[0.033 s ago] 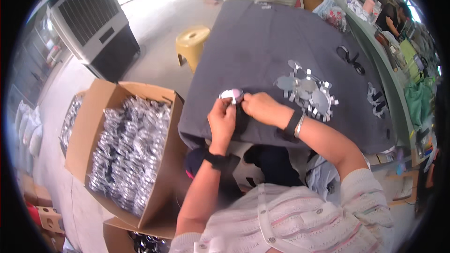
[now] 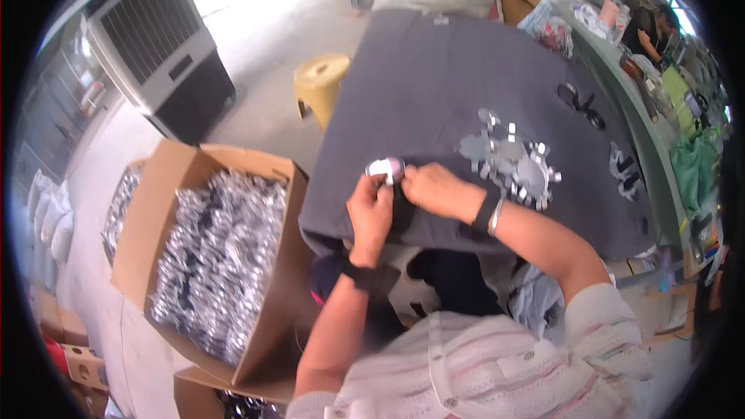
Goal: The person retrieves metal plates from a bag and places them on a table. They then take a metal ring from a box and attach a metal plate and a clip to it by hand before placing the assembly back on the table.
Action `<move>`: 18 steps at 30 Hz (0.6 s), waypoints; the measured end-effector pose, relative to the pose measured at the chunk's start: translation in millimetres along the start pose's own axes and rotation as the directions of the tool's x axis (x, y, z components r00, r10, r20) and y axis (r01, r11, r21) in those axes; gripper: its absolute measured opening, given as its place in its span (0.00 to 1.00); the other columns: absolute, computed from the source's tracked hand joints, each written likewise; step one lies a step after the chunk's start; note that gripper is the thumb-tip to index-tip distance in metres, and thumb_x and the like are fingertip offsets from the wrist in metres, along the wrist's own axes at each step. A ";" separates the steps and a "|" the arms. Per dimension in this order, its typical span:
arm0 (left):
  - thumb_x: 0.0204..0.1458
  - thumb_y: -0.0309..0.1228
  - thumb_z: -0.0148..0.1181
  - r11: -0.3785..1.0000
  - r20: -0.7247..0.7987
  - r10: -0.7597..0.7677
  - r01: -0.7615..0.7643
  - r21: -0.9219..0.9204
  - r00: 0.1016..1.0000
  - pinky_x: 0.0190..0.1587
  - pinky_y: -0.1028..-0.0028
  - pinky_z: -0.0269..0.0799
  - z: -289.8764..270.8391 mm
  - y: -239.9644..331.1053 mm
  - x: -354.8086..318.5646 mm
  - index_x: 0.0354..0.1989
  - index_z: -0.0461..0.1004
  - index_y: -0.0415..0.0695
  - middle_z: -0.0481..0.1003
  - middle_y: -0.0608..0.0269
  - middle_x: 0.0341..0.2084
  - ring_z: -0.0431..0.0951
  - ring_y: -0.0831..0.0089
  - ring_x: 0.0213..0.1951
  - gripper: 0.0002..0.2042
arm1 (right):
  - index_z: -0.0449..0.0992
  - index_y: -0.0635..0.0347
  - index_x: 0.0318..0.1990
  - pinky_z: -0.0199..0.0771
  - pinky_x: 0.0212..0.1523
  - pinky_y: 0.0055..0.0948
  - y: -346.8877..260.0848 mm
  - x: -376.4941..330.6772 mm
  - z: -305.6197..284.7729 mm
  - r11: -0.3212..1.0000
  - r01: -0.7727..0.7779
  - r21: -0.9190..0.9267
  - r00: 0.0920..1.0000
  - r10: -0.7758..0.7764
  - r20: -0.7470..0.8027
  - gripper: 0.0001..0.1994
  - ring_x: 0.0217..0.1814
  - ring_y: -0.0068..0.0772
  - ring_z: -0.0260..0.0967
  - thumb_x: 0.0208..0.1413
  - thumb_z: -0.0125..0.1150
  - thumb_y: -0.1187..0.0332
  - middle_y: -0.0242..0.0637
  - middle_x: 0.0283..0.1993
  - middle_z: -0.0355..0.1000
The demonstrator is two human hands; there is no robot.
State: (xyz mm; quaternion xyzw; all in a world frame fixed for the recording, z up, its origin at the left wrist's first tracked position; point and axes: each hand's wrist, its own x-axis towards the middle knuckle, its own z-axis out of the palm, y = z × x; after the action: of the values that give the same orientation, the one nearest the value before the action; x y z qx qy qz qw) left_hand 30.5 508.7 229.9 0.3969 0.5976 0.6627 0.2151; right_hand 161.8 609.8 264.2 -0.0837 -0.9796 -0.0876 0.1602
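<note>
Near the table's front left corner, my left hand [image 2: 371,209] pinches a small round piece [image 2: 394,168] with a shiny face, part white and part pinkish, and a dark rim. A white tab hangs from it by my thumb. My right hand [image 2: 438,188] is closed at the right edge of this piece, fingertips pressed together; what they grip is too small to tell. Something dark lies under both hands. To their right on the grey cloth-covered table [image 2: 411,70] lies a loose cluster of shiny grey discs [image 2: 511,157] with small silvery tabs.
On my left stands an open cardboard box [image 2: 256,341] full of clear-wrapped shiny round pieces [image 2: 217,256]. A yellow stool [image 2: 320,81] and an air cooler [image 2: 159,46] stand beyond. Black-handled scissors [image 2: 580,107] lie at the table's right. A person [image 2: 648,35] sits far right.
The whole view has shifted slightly, so the table and box sit a little lower. Both hands stay at the same round piece, with hardly any visible movement.
</note>
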 end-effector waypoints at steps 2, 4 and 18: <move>0.51 0.21 0.55 0.999 0.006 -0.045 0.045 -0.009 0.999 0.36 0.78 0.71 1.0 -5.3 -2.0 0.39 0.73 0.36 0.78 0.63 0.27 0.75 0.82 0.32 0.08 | 0.73 0.66 0.26 0.74 0.23 0.37 -0.2 -1.5 -0.5 0.993 0.075 -0.096 0.996 -0.070 0.047 0.05 0.25 0.41 0.73 0.45 0.55 0.73 0.46 0.25 0.70; 0.54 0.22 0.53 0.998 0.013 0.026 -0.025 -0.060 1.000 0.15 0.82 0.56 4.1 -7.5 -6.4 0.40 0.72 0.40 0.68 0.73 0.19 0.62 0.87 0.16 0.06 | 0.73 0.65 0.25 0.75 0.22 0.34 -6.7 -5.2 -7.8 0.992 0.065 -0.109 0.996 -0.058 0.068 0.04 0.25 0.40 0.74 0.43 0.55 0.73 0.45 0.25 0.70; 0.55 0.23 0.51 0.988 0.070 -0.103 0.110 -0.112 0.992 0.13 0.82 0.58 1.7 7.5 -2.8 0.41 0.72 0.41 0.68 0.73 0.15 0.62 0.87 0.13 0.07 | 0.72 0.66 0.27 0.75 0.30 0.39 -3.8 -10.1 -15.9 0.988 -0.139 0.067 0.986 0.131 0.106 0.04 0.31 0.46 0.74 0.43 0.55 0.74 0.45 0.27 0.72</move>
State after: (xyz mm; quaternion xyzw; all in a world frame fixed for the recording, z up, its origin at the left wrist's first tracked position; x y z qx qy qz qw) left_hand 34.9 506.2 236.2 0.3721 0.5713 0.6708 0.2918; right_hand 175.3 601.6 275.1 -0.1482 -0.9811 -0.0360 0.1189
